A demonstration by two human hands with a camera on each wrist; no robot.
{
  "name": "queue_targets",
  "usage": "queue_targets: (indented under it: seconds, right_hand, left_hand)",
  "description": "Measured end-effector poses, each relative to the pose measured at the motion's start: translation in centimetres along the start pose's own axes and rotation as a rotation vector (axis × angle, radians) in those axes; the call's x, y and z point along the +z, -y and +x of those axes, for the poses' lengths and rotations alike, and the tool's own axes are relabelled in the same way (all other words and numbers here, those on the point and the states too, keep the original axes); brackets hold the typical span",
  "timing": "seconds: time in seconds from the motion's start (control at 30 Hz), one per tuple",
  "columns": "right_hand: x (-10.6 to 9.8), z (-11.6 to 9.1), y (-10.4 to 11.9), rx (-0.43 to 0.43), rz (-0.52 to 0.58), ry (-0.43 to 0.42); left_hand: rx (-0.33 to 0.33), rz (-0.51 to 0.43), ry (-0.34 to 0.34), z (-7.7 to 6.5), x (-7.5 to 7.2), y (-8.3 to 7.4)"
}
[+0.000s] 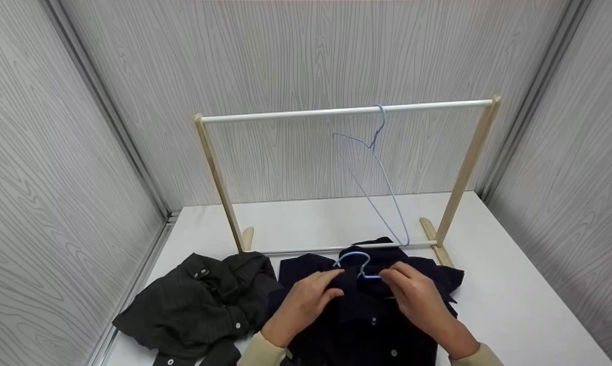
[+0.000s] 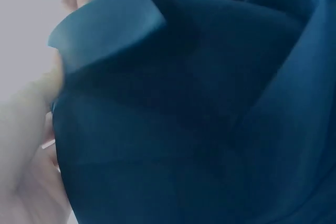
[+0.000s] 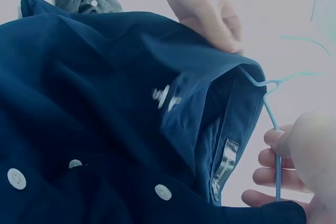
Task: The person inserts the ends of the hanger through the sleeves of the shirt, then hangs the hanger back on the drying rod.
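Observation:
A dark navy button-up shirt (image 1: 357, 315) lies spread before me, its collar towards the rack. At the left side of the collar (image 2: 110, 24), my left hand (image 1: 308, 300) pinches the cloth between thumb and fingers. My right hand (image 1: 418, 297) holds one arm of a light blue wire hanger (image 1: 371, 277) at the neck opening. In the right wrist view, the hanger's hook (image 3: 302, 74) sticks out past the collar and its other arm runs inside the shirt. White buttons (image 3: 163, 192) and a neck label (image 3: 226, 169) show there.
A rack with wooden legs (image 1: 466, 168) and a white top rail (image 1: 291, 115) stands behind the shirt. Another blue hanger (image 1: 390, 178) hangs from the rail. A crumpled dark grey shirt (image 1: 184, 305) lies to the left on the white table (image 1: 519, 295). Panel walls enclose the table.

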State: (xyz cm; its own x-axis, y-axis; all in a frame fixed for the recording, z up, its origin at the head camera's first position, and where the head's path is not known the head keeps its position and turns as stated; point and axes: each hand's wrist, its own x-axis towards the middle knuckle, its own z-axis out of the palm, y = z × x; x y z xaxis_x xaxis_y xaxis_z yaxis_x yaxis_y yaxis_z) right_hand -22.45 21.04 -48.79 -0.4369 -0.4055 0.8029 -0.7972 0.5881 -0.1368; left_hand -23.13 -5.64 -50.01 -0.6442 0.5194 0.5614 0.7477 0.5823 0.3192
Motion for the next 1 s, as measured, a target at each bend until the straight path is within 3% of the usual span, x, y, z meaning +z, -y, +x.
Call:
queue_targets:
  seconds: [0.23,0.37,0.73,1.0]
  right_hand:
    - [-0.9,0.4,0.0,0.006,-0.012,-0.026]
    - [-1.7,0.6,-0.2,0.021,-0.017,-0.037]
    - [-3.9,1.1,-0.7,0.057,-0.059,-0.074]
    - [-5.3,1.5,-0.9,0.126,-0.068,-0.116]
  left_hand:
    - [0.080,0.007,-0.104,-0.1,-0.5,0.6]
    - [0.093,0.007,-0.144,-0.1,-0.9,0.8]
    - [0.088,-0.012,-0.184,-0.4,-2.3,1.4]
    - [0.033,-0.028,-0.152,-0.7,-3.0,1.6]
